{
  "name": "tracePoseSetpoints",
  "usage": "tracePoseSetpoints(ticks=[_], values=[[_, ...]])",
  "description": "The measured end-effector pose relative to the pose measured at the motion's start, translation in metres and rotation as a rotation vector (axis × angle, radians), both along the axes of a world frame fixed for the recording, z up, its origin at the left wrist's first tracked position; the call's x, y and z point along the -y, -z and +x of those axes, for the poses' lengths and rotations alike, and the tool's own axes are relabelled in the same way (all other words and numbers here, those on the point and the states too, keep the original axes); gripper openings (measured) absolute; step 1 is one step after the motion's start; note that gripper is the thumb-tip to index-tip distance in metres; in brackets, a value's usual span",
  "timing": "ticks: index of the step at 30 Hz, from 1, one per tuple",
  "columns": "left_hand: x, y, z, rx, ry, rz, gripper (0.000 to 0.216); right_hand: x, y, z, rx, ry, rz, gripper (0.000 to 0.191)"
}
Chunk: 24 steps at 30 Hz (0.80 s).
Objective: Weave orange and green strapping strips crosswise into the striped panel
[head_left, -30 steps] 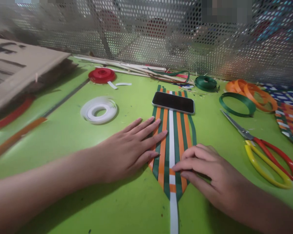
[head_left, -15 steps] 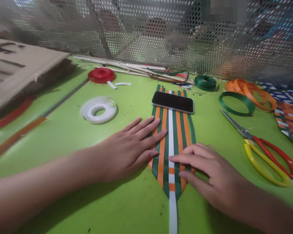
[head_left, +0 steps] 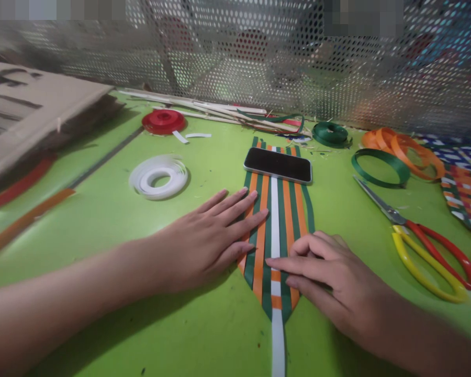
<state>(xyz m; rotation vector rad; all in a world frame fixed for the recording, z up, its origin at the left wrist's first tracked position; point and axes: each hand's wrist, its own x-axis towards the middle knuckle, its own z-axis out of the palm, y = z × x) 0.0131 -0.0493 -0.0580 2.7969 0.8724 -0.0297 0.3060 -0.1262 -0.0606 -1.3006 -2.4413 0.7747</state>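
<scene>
Green, orange and white ribbon strips (head_left: 263, 230) lie side by side on the green table, coming to a point at the near end. Orange bits cross the middle white strip (head_left: 278, 340), whose tail runs toward me. My left hand (head_left: 204, 243) rests flat with fingers spread over the left strips. Over the right strips is my right hand (head_left: 329, 277), fingers apart; its index fingertip touches near the white strip just above the upper orange crossing. I see nothing held in it. A phone (head_left: 278, 165) lies across the far ends of the strips.
Scissors (head_left: 396, 215) with red and yellow handles lie at right. Around stand a white roll (head_left: 141, 180), red roll (head_left: 164, 121), green roll (head_left: 329, 134), green loop (head_left: 380, 180) and orange coil (head_left: 412, 157). Cardboard (head_left: 43, 99) is at left; perforated metal (head_left: 227, 57) stands behind.
My right index fingertip has shifted slightly left and toward me across the white strip. My left hand, the phone and the strips look the same.
</scene>
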Motion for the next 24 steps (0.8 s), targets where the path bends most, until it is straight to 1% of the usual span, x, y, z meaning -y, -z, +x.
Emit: tracePoseSetpoints(ticks=[2, 4, 7, 9, 13, 19, 24], values=[[0.0, 0.0, 0.0, 0.012, 0.001, 0.002, 0.062, -0.001, -0.003, 0.004, -0.055, 0.008, -0.022, 0.035], [0.001, 0.0, 0.0, 0.02, 0.001, 0.009, 0.063, -0.003, -0.007, 0.01, -0.144, 0.064, -0.01, 0.037], [0.001, -0.001, -0.001, 0.039, 0.005, 0.029, 0.063, -0.006, -0.011, 0.018, -0.233, 0.167, 0.112, 0.035], [0.002, -0.002, -0.001, 0.053, 0.012, 0.045, 0.064, -0.008, -0.011, 0.023, -0.22, 0.183, 0.198, 0.035], [0.0, -0.007, 0.0, 0.126, 0.03, 0.091, 0.063, -0.013, -0.007, 0.033, -0.142, 0.144, 0.313, 0.032], [-0.01, -0.016, -0.003, 0.382, -0.036, 0.171, 0.041, -0.018, -0.003, 0.044, -0.096, 0.182, 0.293, 0.026], [-0.026, -0.016, -0.013, 0.484, -0.153, 0.238, 0.032, -0.022, -0.003, 0.053, -0.075, 0.216, 0.285, 0.024]])
